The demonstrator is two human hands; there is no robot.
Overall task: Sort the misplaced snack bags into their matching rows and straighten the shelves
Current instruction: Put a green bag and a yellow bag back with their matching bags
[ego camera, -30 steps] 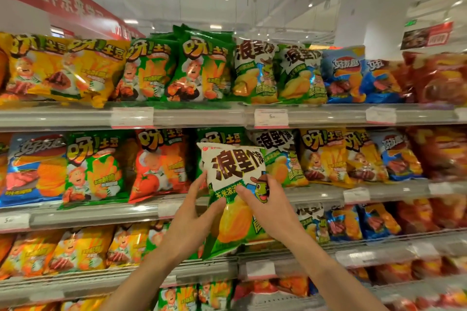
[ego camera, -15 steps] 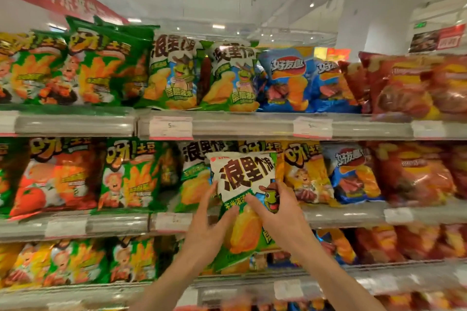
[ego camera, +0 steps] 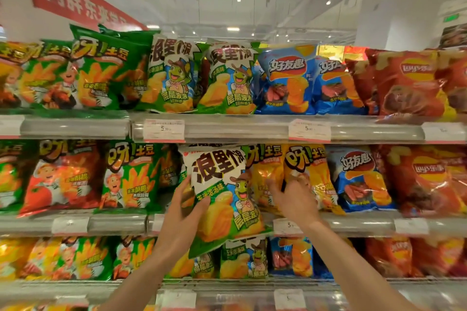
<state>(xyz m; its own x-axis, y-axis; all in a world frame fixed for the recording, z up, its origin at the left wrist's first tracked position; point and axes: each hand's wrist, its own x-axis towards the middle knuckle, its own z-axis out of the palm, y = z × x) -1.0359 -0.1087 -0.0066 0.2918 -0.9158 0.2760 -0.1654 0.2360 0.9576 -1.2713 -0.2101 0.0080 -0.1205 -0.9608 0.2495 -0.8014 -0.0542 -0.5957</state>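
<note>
A white-and-green snack bag with a turtle cartoon (ego camera: 223, 192) is held up in front of the middle shelf (ego camera: 353, 225). My left hand (ego camera: 183, 212) grips its left edge, thumb across the front. My right hand (ego camera: 293, 197) has left that bag and reaches to the yellow snack bags (ego camera: 308, 174) just right of it, fingers curled on their front. Two matching turtle bags (ego camera: 199, 78) stand on the top shelf (ego camera: 252, 126), and more of them sit on the lower shelf (ego camera: 242, 257).
Green bags (ego camera: 101, 70) fill the top left, blue bags (ego camera: 298, 83) and red bags (ego camera: 409, 83) the right. A red-orange bag (ego camera: 63, 177) and a green bag (ego camera: 131, 177) stand on the middle shelf's left. Price tags (ego camera: 163, 130) line the shelf rails.
My view has shifted right along the shelves. The turtle bag has risen closer to the middle shelf. My right hand has let go of it and moved right onto the yellow bags.
</note>
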